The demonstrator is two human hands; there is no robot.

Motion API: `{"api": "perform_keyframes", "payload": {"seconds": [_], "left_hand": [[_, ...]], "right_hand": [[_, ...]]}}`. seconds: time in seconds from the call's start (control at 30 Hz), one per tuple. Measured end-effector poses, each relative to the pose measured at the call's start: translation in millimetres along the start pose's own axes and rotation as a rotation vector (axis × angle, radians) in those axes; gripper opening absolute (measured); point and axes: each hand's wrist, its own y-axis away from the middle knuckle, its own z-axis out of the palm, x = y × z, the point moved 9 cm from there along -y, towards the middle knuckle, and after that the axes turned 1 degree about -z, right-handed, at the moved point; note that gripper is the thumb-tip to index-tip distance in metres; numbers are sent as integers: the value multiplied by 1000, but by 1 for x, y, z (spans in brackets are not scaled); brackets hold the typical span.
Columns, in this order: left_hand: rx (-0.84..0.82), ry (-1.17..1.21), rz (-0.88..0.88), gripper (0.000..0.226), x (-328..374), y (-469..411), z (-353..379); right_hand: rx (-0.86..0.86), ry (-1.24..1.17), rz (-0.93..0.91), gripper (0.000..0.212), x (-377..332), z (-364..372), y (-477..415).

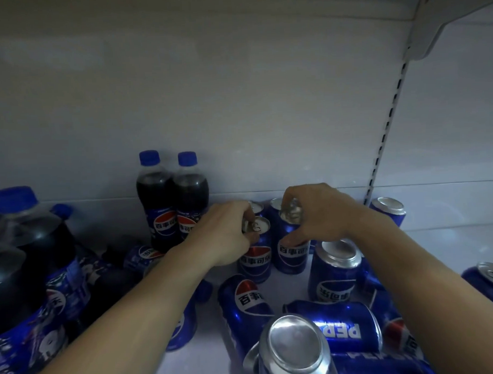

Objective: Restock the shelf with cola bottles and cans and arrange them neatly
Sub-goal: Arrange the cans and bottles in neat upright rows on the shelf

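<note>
1. I see both hands reaching to the back of the white shelf (pixel 437 244), each on the top of an upright blue cola can.
2. The left hand (pixel 227 235) grips the rim of the left can (pixel 257 260) with curled fingers.
3. The right hand (pixel 319 212) is curled over the lid of the right can (pixel 292 253), with the thumb pressed on its side.
4. The two held cans stand side by side, just beside each other. More can tops show right behind them, near the back wall.
5. Two small cola bottles (pixel 156 206) with blue caps stand upright together at the back, just left of the left hand.
6. Large cola bottles (pixel 32 250) crowd the left edge.
7. In front, several cans are jumbled. One lies on its side (pixel 348 326), another lies tilted (pixel 244 307), and one stands with its label upside down (pixel 335 270).
8. A lone can (pixel 388 210) stands at the back right, apart from the held pair.
</note>
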Motion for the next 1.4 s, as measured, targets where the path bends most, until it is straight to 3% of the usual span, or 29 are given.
{"api": "perform_keyframes", "payload": {"seconds": [0.57,0.7,0.77,0.83,0.9,1.0,1.1,1.2,1.27,1.33,1.4], "left_hand": [[66,39,3,28,-1,-2,0],[59,41,14,29,1,-2,3],[69,26,19,28,0,-2,3],[77,17,35,27,0,0,2],[103,-33,37,24,-1,4,-1],[271,-95,60,16,8,15,-24],[431,181,143,8,26,29,-51],[206,599,56,11,40,29,-35],[11,846,-46,29,47,31,-15],[-38,962,-89,43,48,33,-13],[-16,947,-67,40,46,35,-22]], "right_hand": [[30,-56,14,83,5,17,4],[57,-173,24,57,12,-17,25],[-48,-171,0,52,14,-22,40],[-220,-120,-3,60,15,-7,55],[-286,-38,-4,65,16,14,65],[-117,-83,-39,46,21,8,69],[126,-339,21,34,38,-35,82],[337,-747,0,34,38,-64,95],[402,-954,-50,41,28,-68,99],[428,-1050,-78,45,19,-65,100],[431,-1077,-90,47,14,-62,99]]}}
